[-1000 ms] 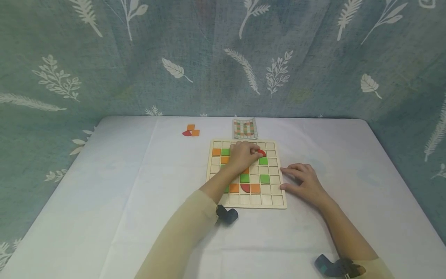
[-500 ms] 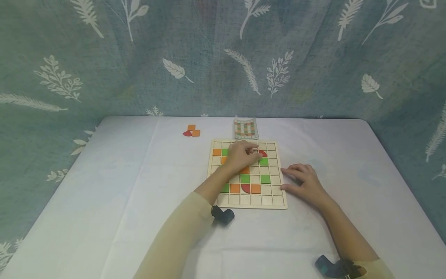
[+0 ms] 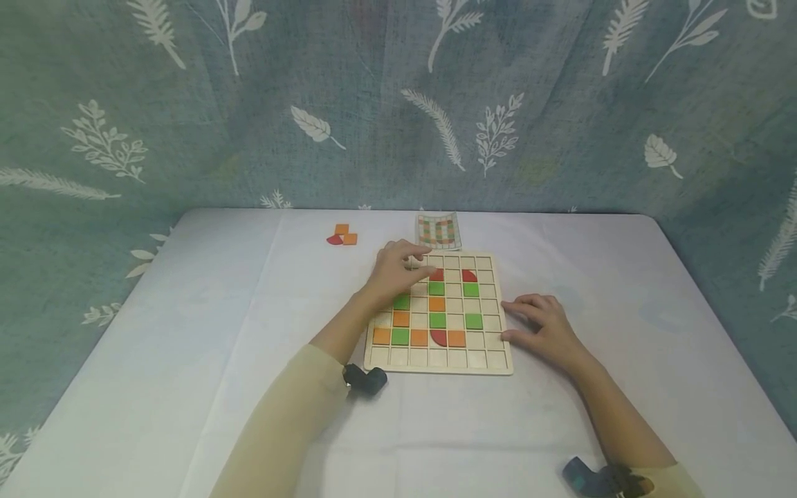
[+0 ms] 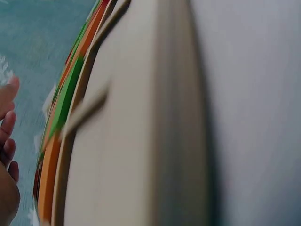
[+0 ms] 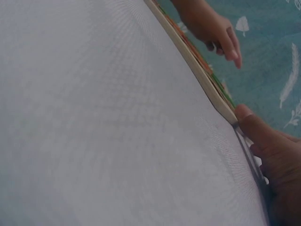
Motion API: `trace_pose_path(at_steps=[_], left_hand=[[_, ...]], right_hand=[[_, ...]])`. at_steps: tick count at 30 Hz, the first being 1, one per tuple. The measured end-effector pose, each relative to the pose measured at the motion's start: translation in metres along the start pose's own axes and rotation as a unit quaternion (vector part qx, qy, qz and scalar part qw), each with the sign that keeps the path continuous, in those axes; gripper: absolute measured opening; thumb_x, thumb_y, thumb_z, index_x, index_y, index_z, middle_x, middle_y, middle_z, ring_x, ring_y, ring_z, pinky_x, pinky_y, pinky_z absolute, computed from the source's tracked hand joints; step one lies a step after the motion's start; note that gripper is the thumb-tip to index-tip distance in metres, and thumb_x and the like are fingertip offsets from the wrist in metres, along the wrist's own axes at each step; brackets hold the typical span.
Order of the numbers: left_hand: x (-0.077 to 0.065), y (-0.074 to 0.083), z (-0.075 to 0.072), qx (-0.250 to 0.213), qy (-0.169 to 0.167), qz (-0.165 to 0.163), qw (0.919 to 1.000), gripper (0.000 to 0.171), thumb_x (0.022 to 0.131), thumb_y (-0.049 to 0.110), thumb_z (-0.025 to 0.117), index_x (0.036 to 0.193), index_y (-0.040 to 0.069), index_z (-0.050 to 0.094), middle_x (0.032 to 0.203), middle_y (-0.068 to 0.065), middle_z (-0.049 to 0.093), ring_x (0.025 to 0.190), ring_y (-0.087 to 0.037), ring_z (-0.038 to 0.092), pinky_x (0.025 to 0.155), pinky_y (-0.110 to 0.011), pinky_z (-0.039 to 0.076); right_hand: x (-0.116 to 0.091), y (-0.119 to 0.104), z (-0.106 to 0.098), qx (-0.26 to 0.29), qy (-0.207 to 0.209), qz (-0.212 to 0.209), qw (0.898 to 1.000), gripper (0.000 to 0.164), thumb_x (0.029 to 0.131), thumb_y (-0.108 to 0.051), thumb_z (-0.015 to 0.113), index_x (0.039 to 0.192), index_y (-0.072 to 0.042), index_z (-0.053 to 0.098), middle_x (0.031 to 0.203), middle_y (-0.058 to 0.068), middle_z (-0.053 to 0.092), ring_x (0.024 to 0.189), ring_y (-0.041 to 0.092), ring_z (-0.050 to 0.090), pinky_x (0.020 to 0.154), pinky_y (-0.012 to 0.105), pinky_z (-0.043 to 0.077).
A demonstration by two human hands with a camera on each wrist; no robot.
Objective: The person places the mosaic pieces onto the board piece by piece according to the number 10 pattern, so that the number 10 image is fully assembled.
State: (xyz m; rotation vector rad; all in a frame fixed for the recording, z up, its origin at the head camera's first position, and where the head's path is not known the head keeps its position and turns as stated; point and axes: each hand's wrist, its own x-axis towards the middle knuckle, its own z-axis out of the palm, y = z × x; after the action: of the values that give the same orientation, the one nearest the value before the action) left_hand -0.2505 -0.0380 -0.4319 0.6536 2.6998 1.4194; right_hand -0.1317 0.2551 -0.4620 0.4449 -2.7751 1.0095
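A wooden grid board [image 3: 477, 358] lies on the table, with orange, green and red tiles in some of its cells. Above its upper left part is my left hand [image 3: 392, 271], thumb and forefinger spread apart with no tile showing between them. The thumb tip overlaps a red tile [image 3: 438, 275]; farther right sits a rounded red tile [image 3: 469, 276] above a green tile [image 3: 471, 290]. My right hand [image 3: 543, 326] rests beside the board's right edge, thumb and forefinger tips touching it. In the right wrist view the right thumb [image 5: 257, 128] meets the board's corner.
Two orange tiles [image 3: 350, 239] and a red quarter-round tile [image 3: 335, 240] lie loose at the back left. Behind the board is a pattern card [image 3: 438, 232] printed with coloured squares. A leaf-patterned curtain [image 3: 373, 104] hangs beyond the white-covered table [image 3: 280, 297].
My left hand has moved left from the rounded red tile, which stays in its cell. More tiles in the middle columns are uncovered. My right hand has stayed at the board's edge.
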Motion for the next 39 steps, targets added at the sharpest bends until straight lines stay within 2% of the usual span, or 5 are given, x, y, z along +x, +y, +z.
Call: trace_pose_path(at_steps=[8,16,22,31,39], left_hand=[[-0.003,-0.024,-0.036,0.033,0.054,-0.055,0.9965,0.045,0.083,0.038,0.07,0.125,0.022,0.063,0.107,0.001,0.058,0.109,-0.018,0.044,0.094,-0.043,0.037],[-0.009,-0.055,-0.071,0.087,0.109,-0.06,0.9884,0.043,0.084,0.035,0.07,0.121,0.014,0.065,0.11,-0.01,0.058,0.111,-0.028,0.042,0.099,-0.048,0.026],[-0.012,-0.081,-0.088,0.124,0.153,-0.073,0.9777,0.034,0.083,0.025,0.071,0.112,0.007,0.067,0.113,-0.014,0.052,0.112,-0.033,0.038,0.097,-0.049,0.025],[-0.007,-0.102,-0.099,0.166,0.142,-0.124,0.968,0.039,0.089,0.022,0.062,0.125,0.008,0.061,0.124,-0.019,0.051,0.118,-0.037,0.037,0.098,-0.053,0.023],[-0.007,-0.103,-0.099,0.209,0.115,-0.129,0.9626,0.038,0.093,0.027,0.056,0.127,0.011,0.06,0.124,-0.017,0.048,0.117,-0.035,0.038,0.097,-0.051,0.025]], right_hand=[[0.0,-0.002,-0.001,-0.006,-0.003,0.005,1.0,0.056,0.069,-0.028,0.083,0.118,-0.01,0.066,0.114,0.01,0.057,0.107,0.026,0.042,0.088,0.044,0.033],[0.001,-0.003,-0.002,-0.009,-0.011,0.021,1.0,0.057,0.069,-0.031,0.083,0.119,-0.011,0.066,0.115,0.01,0.057,0.109,0.025,0.041,0.09,0.044,0.033],[-0.001,-0.002,-0.001,-0.007,-0.01,0.017,1.0,0.057,0.069,-0.032,0.083,0.119,-0.011,0.066,0.115,0.009,0.057,0.11,0.025,0.041,0.09,0.044,0.033],[-0.002,-0.001,-0.001,-0.001,-0.009,0.012,1.0,0.056,0.069,-0.031,0.083,0.119,-0.012,0.066,0.117,0.01,0.057,0.112,0.027,0.042,0.092,0.046,0.032],[0.0,0.001,0.0,-0.008,-0.008,0.007,1.0,0.056,0.07,-0.031,0.083,0.119,-0.011,0.066,0.116,0.01,0.057,0.11,0.026,0.042,0.091,0.045,0.033]])
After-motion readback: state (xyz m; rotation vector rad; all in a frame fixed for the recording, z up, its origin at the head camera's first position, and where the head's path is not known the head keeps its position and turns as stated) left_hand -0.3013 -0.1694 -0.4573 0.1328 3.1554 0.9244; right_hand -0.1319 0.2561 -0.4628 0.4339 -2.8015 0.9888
